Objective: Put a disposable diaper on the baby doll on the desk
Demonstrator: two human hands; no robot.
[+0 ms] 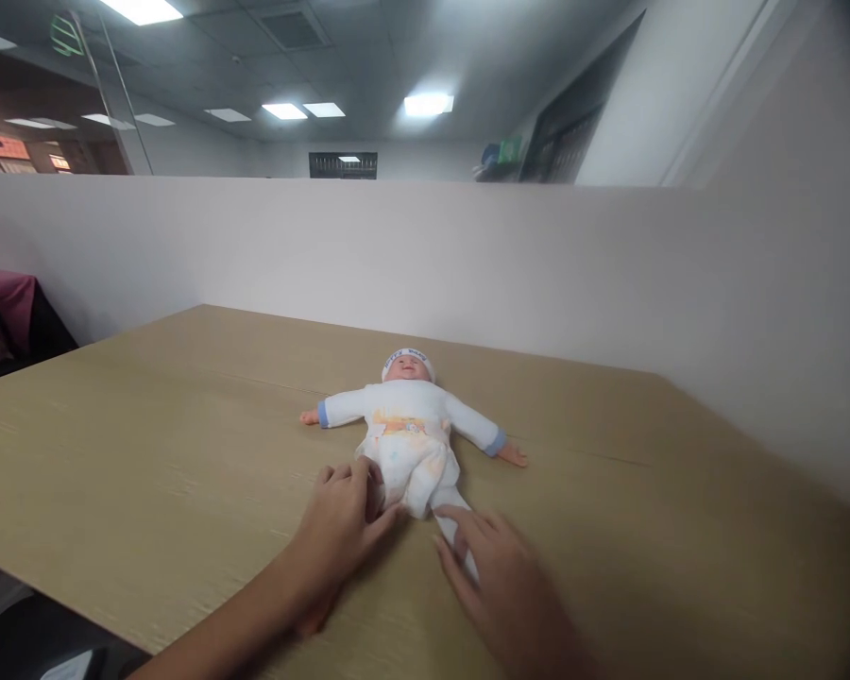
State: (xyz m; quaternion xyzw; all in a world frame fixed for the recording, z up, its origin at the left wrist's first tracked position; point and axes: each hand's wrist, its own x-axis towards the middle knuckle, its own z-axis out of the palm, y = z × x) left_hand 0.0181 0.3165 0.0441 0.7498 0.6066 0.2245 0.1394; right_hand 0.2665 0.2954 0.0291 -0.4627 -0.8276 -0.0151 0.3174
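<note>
A baby doll [407, 416] lies on its back on the table, head away from me and arms spread. It wears a white long-sleeved top with blue cuffs and a white printed cap [398, 356]. Loose white cloth with a faint print [403, 467] covers its hips. My left hand [344, 519] is closed at the doll's hip and leg on the left, its fingers curled over the cloth. A bare doll foot [315, 619] shows partly below my left wrist. My right hand [500, 576], somewhat blurred, is closed around the white trouser leg [450, 515] on the right.
The wood-coloured table [184, 406] meets a low white partition [326, 255] at the back. A wall [779, 283] stands on the right. At the far left are pink cloth [4, 293] and a dark object. Something dark lies below the table's near left edge.
</note>
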